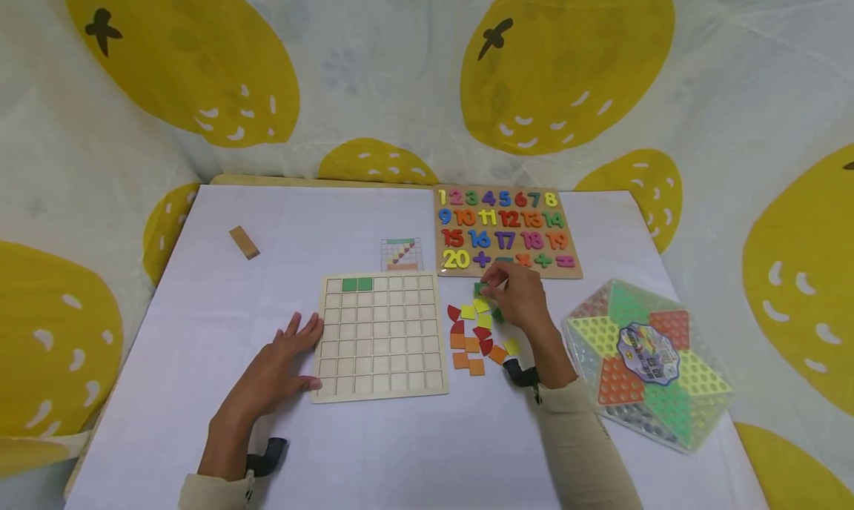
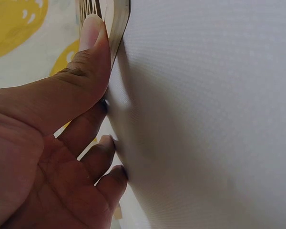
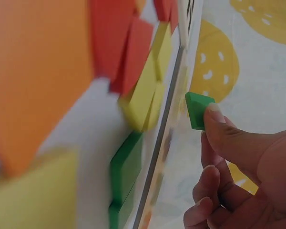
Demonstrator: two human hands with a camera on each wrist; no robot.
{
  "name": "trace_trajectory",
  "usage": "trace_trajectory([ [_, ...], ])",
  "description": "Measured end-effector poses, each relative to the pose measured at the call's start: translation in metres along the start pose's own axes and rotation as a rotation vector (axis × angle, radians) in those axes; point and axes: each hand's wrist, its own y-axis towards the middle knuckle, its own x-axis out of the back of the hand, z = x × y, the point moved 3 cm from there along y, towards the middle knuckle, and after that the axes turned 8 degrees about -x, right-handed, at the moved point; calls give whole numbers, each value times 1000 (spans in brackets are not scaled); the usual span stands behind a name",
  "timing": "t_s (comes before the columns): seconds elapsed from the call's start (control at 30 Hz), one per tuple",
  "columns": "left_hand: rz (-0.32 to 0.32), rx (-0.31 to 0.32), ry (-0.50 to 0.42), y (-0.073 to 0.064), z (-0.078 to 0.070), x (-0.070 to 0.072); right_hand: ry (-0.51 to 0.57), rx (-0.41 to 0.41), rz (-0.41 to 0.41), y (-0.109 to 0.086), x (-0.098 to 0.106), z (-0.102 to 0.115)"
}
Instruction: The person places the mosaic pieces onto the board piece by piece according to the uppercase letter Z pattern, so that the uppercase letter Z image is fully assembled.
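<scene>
My right hand (image 1: 517, 295) pinches a green square tile (image 3: 197, 109) between thumb and fingers, just above the loose tiles. Below it lie yellow tiles (image 1: 468, 312), red quarter-round tiles (image 1: 482, 333), orange tiles (image 1: 460, 360) and more green tiles (image 3: 125, 164). A wooden grid board (image 1: 380, 400) stands to the left of the pile, with two green tiles (image 1: 356, 284) side by side in its top row. At the board's left edge my left hand (image 1: 273, 369) rests with fingers spread; the thumb (image 2: 93, 43) touches the board's rim.
Behind the board lies a small pattern card (image 1: 402, 253). A wooden number puzzle (image 1: 507, 230) is at the back, beyond the pile. On the right sits a clear hexagonal Chinese checkers box (image 1: 647, 362). A small brown strip (image 1: 244, 242) lies at the back left.
</scene>
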Motion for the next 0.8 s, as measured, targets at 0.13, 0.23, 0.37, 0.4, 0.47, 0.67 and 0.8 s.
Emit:
trace_trajectory([
  [0.13,2,4,1,0,0,0,27,43,13,-1,-9,18],
  [0.23,5,10,5,0,0,0,61,78,35,0,-18,34],
  [0.37,8,17,3,1,-1,1,103,126,75,0,-32,59],
  [0.4,8,17,2,0,-1,1,108,135,88,0,-37,65],
  [0.47,6,14,-3,0,-1,1,114,152,109,0,-45,77],
  [0.67,2,15,-6,1,0,-1,86,172,158,1,-71,106],
  [0.8,2,22,-8,0,0,-2,58,177,179,2,-86,118],
])
